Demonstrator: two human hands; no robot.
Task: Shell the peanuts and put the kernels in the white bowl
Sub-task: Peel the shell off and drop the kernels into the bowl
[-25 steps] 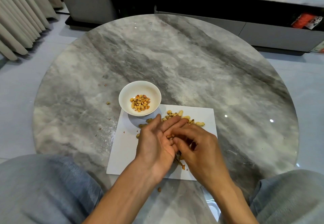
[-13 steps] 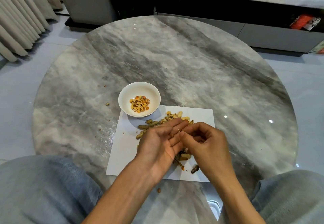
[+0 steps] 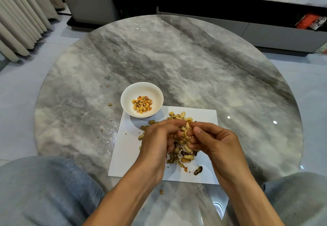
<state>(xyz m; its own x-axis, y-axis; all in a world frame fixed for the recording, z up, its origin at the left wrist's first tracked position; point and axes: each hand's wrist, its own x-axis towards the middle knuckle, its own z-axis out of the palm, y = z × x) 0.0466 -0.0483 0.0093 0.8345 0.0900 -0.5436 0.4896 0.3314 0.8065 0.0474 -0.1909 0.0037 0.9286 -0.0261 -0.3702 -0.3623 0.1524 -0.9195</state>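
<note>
A round grey marble-patterned table (image 3: pixel 194 63) stands before a long low grey cabinet (image 3: pixel 265 31), with pale pleated curtains (image 3: pixel 19 13) at far left. The small white ceramic bowl (image 3: pixel 127 95), holding orange-tan kernels (image 3: pixel 142 106), overlaps the far-left corner of a white paper sheet (image 3: pixel 123 151). Above the sheet, the left hand (image 3: pixel 156 141) curls its fingers toward the right hand (image 3: pixel 212 141); both pinch a pale peanut (image 3: pixel 188 125) between them, over scattered unshelled peanuts and broken shells (image 3: pixel 180 153).
</note>
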